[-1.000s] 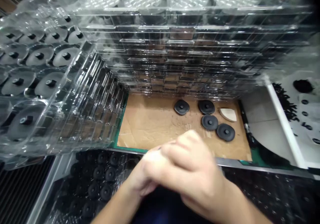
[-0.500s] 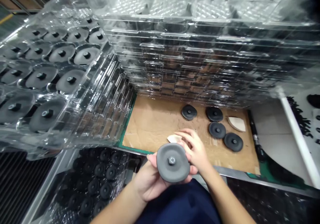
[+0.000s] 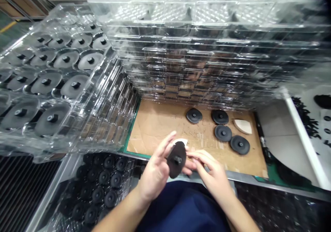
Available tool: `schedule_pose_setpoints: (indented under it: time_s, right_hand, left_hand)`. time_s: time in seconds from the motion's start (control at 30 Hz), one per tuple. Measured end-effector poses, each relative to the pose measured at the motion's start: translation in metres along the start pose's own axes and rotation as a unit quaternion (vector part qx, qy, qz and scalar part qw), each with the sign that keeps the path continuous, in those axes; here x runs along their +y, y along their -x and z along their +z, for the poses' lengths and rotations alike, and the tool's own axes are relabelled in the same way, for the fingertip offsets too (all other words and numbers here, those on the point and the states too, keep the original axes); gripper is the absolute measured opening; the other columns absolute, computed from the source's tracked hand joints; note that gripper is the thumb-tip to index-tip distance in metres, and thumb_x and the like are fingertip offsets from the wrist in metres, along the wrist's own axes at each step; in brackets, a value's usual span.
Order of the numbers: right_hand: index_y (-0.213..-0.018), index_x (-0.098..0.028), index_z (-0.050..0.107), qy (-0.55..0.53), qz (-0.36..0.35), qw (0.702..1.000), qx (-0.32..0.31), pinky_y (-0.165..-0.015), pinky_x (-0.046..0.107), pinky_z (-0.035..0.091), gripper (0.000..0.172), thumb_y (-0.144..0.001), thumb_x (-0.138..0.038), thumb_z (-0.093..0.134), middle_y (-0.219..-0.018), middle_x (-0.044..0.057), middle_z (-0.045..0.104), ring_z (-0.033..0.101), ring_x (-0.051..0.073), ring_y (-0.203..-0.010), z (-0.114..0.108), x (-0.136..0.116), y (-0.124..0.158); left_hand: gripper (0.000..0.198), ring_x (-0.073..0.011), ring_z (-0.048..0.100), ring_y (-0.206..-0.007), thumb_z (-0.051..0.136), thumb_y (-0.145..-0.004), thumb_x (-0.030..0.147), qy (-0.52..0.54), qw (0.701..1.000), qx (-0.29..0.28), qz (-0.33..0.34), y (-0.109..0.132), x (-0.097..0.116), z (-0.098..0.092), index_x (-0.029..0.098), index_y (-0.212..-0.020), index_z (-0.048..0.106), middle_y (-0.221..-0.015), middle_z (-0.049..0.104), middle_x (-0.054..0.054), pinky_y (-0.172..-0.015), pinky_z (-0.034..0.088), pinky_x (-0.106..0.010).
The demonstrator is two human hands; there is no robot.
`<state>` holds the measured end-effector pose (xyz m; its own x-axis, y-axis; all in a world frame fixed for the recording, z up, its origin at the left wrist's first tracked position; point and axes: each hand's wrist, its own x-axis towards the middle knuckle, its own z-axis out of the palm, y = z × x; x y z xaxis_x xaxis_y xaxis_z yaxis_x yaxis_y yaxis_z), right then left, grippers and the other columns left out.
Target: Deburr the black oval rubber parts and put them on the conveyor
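The black disc [image 3: 176,160] has tipped steeply between the hands [image 3: 153,174].

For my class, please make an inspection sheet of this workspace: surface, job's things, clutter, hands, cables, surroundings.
Surface: cardboard, bearing four dark discs.
Job's things: tilted disc, held; pale piece partly hidden behind it.
Clutter: pale wedge on the cardboard's right side.
Hands: left hand holds the tilted disc; right hand beside it, grip unclear.
Cables: nothing certain; black rod at the cardboard's right edge.
Surroundings: far tray stack; left tray stack, tray discs showing on top.
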<state>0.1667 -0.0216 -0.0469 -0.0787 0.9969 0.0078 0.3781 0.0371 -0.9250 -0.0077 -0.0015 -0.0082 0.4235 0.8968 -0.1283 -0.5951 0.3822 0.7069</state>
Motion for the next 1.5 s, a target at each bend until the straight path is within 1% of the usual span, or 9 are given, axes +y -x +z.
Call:
schedule_pose_setpoints:
  time_s: [0.07, 0.17, 0.23, 0.33, 0.5, 0.73, 1.03, 1.23, 1.5]
  right_hand:
    - [-0.092, -0.023, 0.072, -0.004, 0.001, 1.0, 0.019, -0.068, 0.024, 0.053, 0.02, -0.088, -0.019, 0.053, -0.087, 0.004, 0.069, 0.066, 0.016, -0.08, -0.001, -0.003, 0.0]
    - [-0.093, -0.025, 0.071, -0.003, 0.009, 0.998, 0.057, -0.064, 0.021, 0.051, 0.018, -0.087, -0.019, 0.055, -0.088, 0.003, 0.067, 0.063, 0.013, -0.077, -0.009, -0.012, 0.003]
    - [-0.096, -0.028, 0.07, -0.011, 0.015, 0.996, 0.085, -0.064, 0.019, 0.05, 0.018, -0.087, -0.018, 0.056, -0.089, 0.001, 0.065, 0.061, 0.012, -0.077, -0.015, -0.02, 0.007]
    - [-0.097, -0.033, 0.069, -0.082, 0.02, 0.991, 0.103, -0.067, 0.018, 0.049, 0.02, -0.086, -0.019, 0.059, -0.086, -0.002, 0.063, 0.059, 0.01, -0.079, -0.022, -0.034, 0.01]
    - [-0.096, -0.031, 0.071, -0.2, 0.093, 0.975, -0.016, -0.066, 0.019, 0.05, 0.019, -0.08, -0.021, 0.069, -0.082, -0.002, 0.068, 0.061, 0.009, -0.071, -0.027, -0.051, 0.002]
    - [-0.09, -0.026, 0.073, -0.346, 0.165, 0.906, -0.178, -0.068, 0.022, 0.053, 0.016, -0.075, -0.02, 0.073, -0.075, -0.003, 0.071, 0.066, 0.01, -0.069, -0.034, -0.062, -0.011]
    - [-0.079, -0.027, 0.076, -0.356, 0.163, 0.898, -0.202, -0.063, 0.017, 0.048, 0.015, -0.071, -0.015, 0.076, -0.073, -0.004, 0.073, 0.064, 0.008, -0.066, -0.035, -0.064, -0.013]
    - [-0.076, -0.025, 0.075, -0.4, 0.219, 0.868, -0.197, -0.064, 0.017, 0.053, 0.014, -0.069, -0.013, 0.076, -0.071, -0.004, 0.074, 0.068, 0.008, -0.063, -0.038, -0.055, -0.006]
    - [-0.072, -0.022, 0.072, -0.394, 0.22, 0.866, -0.213, -0.063, 0.018, 0.055, 0.01, -0.068, -0.014, 0.076, -0.069, -0.003, 0.073, 0.069, 0.009, -0.062, -0.041, -0.056, -0.005]
  left_hand:
    - [0.082, -0.0177, 0.063, -0.107, 0.074, -0.073, 0.032, -0.21, 0.971, -0.002, 0.118, 0.0, -0.001, -0.005, 0.044, -0.14, 0.03, -0.122, 0.061, 0.0, -0.093, 0.05, -0.03]
    - [0.109, -0.0202, 0.055, -0.117, 0.076, -0.069, 0.013, -0.426, 0.871, -0.038, 0.241, -0.002, -0.003, -0.011, 0.04, -0.146, 0.004, -0.126, 0.055, -0.006, -0.102, 0.044, -0.039]
    - [0.111, -0.0212, 0.055, -0.116, 0.074, -0.07, 0.012, -0.479, 0.833, -0.063, 0.269, -0.003, -0.004, -0.012, 0.035, -0.147, -0.003, -0.124, 0.053, -0.009, -0.101, 0.046, -0.042]
    - [0.111, -0.0218, 0.058, -0.111, 0.075, -0.071, 0.017, -0.503, 0.813, -0.082, 0.28, -0.003, -0.003, -0.01, 0.031, -0.147, -0.004, -0.119, 0.055, -0.01, -0.097, 0.048, -0.043]
    - [0.109, -0.024, 0.06, -0.106, 0.075, -0.071, 0.028, -0.48, 0.852, -0.064, 0.199, 0.005, 0.004, -0.005, 0.035, -0.147, -0.003, -0.115, 0.059, -0.009, -0.095, 0.047, -0.044]
    - [0.101, -0.023, 0.06, -0.101, 0.069, -0.075, 0.043, -0.415, 0.903, -0.065, 0.09, 0.01, 0.006, -0.007, 0.03, -0.148, 0.002, -0.112, 0.063, -0.006, -0.099, 0.04, -0.04]
    - [0.114, -0.0254, 0.063, -0.099, 0.074, -0.066, 0.051, -0.333, 0.939, -0.078, -0.036, 0.007, 0.007, -0.004, 0.025, -0.148, -0.001, -0.106, 0.065, -0.007, -0.098, 0.039, -0.041]
    - [0.11, -0.0231, 0.062, -0.1, 0.073, -0.066, 0.051, -0.351, 0.931, -0.092, -0.051, 0.004, 0.007, 0.0, 0.025, -0.147, 0.003, -0.105, 0.066, -0.007, -0.096, 0.038, -0.038]
    - [0.119, -0.024, 0.063, -0.1, 0.077, -0.062, 0.05, -0.35, 0.928, -0.097, -0.077, 0.004, 0.008, 0.003, 0.024, -0.148, -0.001, -0.104, 0.067, -0.006, -0.098, 0.038, -0.039]
